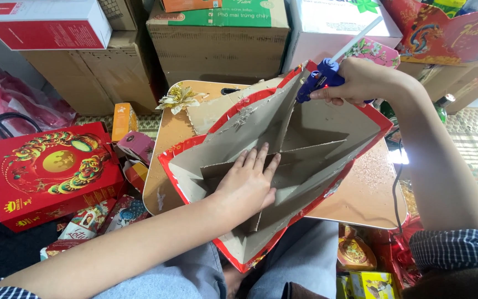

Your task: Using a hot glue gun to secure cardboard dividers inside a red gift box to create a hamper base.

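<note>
Frame centre: left hand (248, 185) lies flat, fingers spread, on the red-edged cardboard tray (283, 160) tilted across the small bench (360, 194), while right hand (360, 82), upper right, is clenched around a blue glue gun (319, 78) touching the tray's rim.

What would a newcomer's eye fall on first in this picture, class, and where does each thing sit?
At centre, the left hand presses flat on a red-edged cardboard piece lying across a small table. Above it, the right hand grips a blue glue gun at the card's top edge. A red decorated box lies at left.
</note>
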